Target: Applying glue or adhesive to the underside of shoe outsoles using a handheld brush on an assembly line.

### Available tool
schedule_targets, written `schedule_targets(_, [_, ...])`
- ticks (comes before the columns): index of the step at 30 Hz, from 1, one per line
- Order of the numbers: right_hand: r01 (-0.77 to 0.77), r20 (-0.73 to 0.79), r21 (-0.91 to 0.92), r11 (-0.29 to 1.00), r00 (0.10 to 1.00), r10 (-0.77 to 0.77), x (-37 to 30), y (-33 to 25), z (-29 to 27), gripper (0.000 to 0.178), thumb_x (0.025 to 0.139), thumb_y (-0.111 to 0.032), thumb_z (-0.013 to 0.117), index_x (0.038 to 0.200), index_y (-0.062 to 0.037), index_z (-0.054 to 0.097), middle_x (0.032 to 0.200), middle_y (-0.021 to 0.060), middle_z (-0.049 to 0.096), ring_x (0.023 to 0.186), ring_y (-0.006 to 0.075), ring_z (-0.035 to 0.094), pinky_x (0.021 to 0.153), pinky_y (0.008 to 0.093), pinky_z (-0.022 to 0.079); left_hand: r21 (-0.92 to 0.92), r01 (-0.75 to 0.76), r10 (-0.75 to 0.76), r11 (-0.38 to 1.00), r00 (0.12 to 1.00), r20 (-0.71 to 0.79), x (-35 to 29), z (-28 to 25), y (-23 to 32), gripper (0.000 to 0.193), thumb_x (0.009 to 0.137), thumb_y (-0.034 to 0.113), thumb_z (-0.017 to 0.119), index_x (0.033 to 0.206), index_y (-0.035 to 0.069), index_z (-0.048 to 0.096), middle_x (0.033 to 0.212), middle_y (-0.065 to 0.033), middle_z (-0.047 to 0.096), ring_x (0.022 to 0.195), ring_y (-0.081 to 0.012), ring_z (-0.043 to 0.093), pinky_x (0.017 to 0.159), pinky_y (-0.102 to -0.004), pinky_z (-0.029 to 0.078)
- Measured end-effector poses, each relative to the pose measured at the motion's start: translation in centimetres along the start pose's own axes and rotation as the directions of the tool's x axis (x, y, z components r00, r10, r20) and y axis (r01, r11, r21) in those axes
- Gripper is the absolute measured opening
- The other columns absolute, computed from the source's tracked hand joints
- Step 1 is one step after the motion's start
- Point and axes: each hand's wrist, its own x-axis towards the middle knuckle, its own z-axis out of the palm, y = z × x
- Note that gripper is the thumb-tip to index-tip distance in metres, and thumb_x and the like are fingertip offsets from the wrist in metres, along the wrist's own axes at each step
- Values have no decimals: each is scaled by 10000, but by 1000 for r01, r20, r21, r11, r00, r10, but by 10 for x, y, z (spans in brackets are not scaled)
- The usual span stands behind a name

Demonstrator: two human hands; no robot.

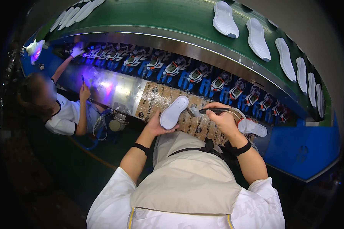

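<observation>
My left hand (155,124) grips a white shoe sole (174,112) by its lower left edge and holds it tilted above the taped brown worktop (156,100). In my right hand (223,121) is a black-handled brush (214,110). Its pale, clumped tip points left and sits just right of the sole, apparently apart from it. Beside my right wrist another white sole (256,128) lies on the bench, with an orange-edged part near its left end. The undersides of the fingers on my left hand are hidden by the sole.
Beyond the worktop runs a row of shoe uppers (172,68) on blue holders. A raised green conveyor (179,15) behind them carries several white soles (258,39). At left a co-worker (65,114) sits under violet light. A blue cabinet (286,145) stands at right.
</observation>
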Motion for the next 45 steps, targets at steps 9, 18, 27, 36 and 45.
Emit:
schedule_targets(9, [109, -269, -254, 961, 947, -178, 33, -17, 26, 182, 914, -172, 698, 1004, -18, 737, 809, 62, 683, 772, 111, 596, 741, 287, 485, -2, -307, 298, 952, 922, 246, 36, 103, -65, 626, 952, 396, 454, 1468, 48, 526, 1352, -235, 629, 1224, -427, 632, 1018, -650, 504])
schedule_targets(18, [621, 356, -546, 562, 779, -515, -17, -64, 26, 215, 822, -94, 795, 1029, -60, 751, 902, 124, 735, 850, 319, 676, 800, 424, 492, -3, -555, 504, 832, 753, 423, 15, 174, -67, 610, 1074, 458, 305, 1509, 70, 485, 1421, -203, 596, 1283, -368, 608, 1134, -517, 468])
schedule_targets(27, [611, -88, -669, 423, 500, -862, 9, -91, 21, 355, 788, -35, 819, 1138, -52, 758, 892, 82, 728, 797, 240, 639, 754, 366, 453, 99, -482, 324, 871, 713, 621, -12, 207, -82, 712, 1028, 590, 246, 1519, 134, 487, 1436, -132, 599, 1307, -318, 604, 1091, -512, 514])
schedule_targets(36, [633, -126, -477, 610, 638, -760, 4, -93, 26, 304, 824, -113, 789, 1127, -93, 781, 891, 54, 730, 862, 243, 603, 819, 378, 431, 31, -537, 457, 843, 746, 484, -19, 216, -80, 697, 1005, 602, 342, 1491, 131, 508, 1431, -113, 601, 1277, -294, 627, 1079, -498, 522])
schedule_targets(45, [685, 69, -513, 517, 634, -771, -7, -103, 24, 332, 809, -115, 809, 1136, -134, 761, 876, 22, 678, 898, 241, 595, 799, 403, 402, 45, -622, 534, 782, 705, 467, -23, 229, -68, 649, 1011, 549, 363, 1450, 105, 541, 1390, -130, 627, 1266, -293, 629, 1085, -460, 517])
